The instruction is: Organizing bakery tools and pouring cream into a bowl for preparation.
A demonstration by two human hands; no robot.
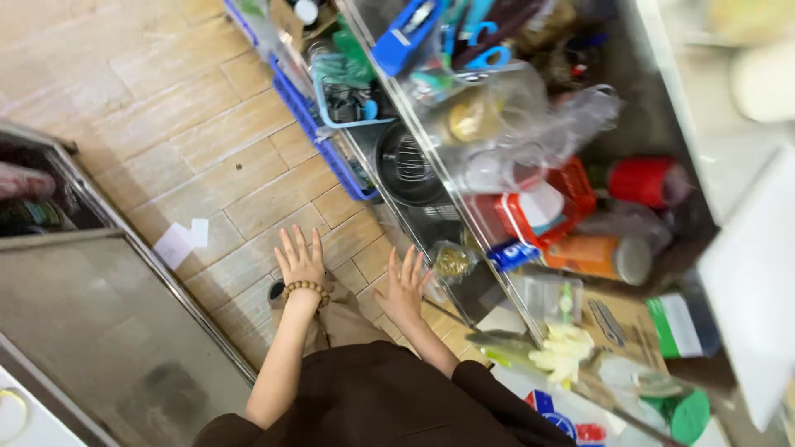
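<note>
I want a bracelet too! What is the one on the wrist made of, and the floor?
The bracelet on the left hand looks like round wooden beads, tan and matte. The floor looks like tile made to imitate wood: grain streaks with pale grout lines between the planks.

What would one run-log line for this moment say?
left hand: open, empty, fingers spread over tiled floor | right hand: open, empty, near small jar | shelf rack: cluttered

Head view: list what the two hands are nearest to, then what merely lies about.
Near the hands:
left hand, open, over the tiled floor
right hand, open, beside a small clear bag

Lying about:
blue crate
orange canister
white paper scraps
</note>
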